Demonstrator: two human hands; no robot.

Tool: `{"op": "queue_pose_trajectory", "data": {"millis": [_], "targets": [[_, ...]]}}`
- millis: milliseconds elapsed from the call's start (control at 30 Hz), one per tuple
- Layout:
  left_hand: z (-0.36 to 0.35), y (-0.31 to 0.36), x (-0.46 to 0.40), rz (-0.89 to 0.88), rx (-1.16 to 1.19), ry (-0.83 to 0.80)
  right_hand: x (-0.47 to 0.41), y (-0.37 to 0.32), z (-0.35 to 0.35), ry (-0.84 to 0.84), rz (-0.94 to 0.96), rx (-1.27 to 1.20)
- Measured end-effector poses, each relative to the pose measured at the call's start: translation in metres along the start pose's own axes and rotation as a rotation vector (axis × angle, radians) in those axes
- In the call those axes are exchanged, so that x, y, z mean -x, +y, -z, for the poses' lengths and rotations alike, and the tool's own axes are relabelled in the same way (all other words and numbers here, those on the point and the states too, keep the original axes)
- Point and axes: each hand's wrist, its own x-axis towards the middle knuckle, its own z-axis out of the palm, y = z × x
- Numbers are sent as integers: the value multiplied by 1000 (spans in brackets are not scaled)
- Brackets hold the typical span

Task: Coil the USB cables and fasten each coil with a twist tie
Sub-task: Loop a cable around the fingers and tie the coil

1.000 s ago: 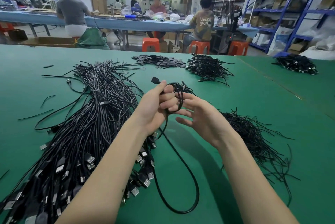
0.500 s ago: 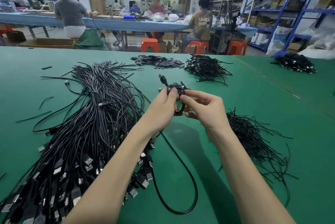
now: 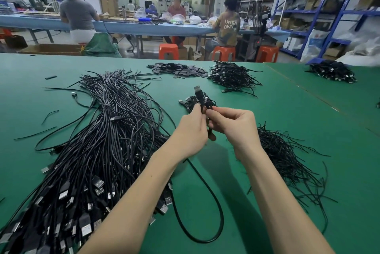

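Both hands have come closer together above the green table (image 3: 267, 122). The left hand (image 3: 192, 130) and right hand (image 3: 232, 126) now pinch the small coil (image 3: 202, 101) of one USB cable between their fingertips, plug sticking up. Before, the right hand was more open. A long tail (image 3: 205, 202) lies on the table, so more coiling is probably needed before a twist tie (image 3: 287, 157) from the pile goes on.

Orange stools (image 3: 223, 53), blue shelving (image 3: 320, 12), seated workers (image 3: 77, 15) beyond green table (image 3: 287, 120).
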Motion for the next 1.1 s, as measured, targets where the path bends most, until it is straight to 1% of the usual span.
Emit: {"op": "queue_pose_trajectory", "data": {"millis": [100,167,267,367,433,533,600,633,733,767,800,867,900,933,1000,1033,1100], "targets": [[0,-1,-3,15,-119,43,-1,-4,3,-72,-45,-23],[-1,-2,-3,1,-207,41,-2,-7,4,-114,-102,-48],[-8,-2,-3,-48,-308,-39,-4,-6,5,-54,-141,10],[-14,-5,-3,-51,-309,-103,-4,-1,9,-6,-140,25],[-15,-6,-1,-61,-188,-90,-6,0,12,28,-131,34],[-24,-5,2,-85,59,12,-9,0,19,97,-168,-76],[-31,-5,1,-36,200,51,-10,2,21,118,-165,-95],[-34,-5,0,2,279,59,-9,2,21,111,-147,-84],[-35,-5,-1,82,485,88,-8,-3,23,15,-115,-48],[-33,-6,-1,101,536,108,-8,-7,27,1,-116,1],[-30,-6,-2,123,588,130,-9,-10,32,4,-107,131],[-26,-8,-4,170,695,167,-11,-15,49,-2,-65,630],[-23,-9,-6,190,738,181,-11,-17,56,-46,-56,883],[-20,-9,-7,204,764,194,-9,-20,60,-106,-75,1083],[-17,-10,-7,218,762,213,-6,-21,61,-170,-167,1310],[-16,-11,-6,222,742,216,-4,-21,60,-165,-203,1381],[-15,-12,-5,229,703,219,-2,-21,58,-145,-230,1446]]}}
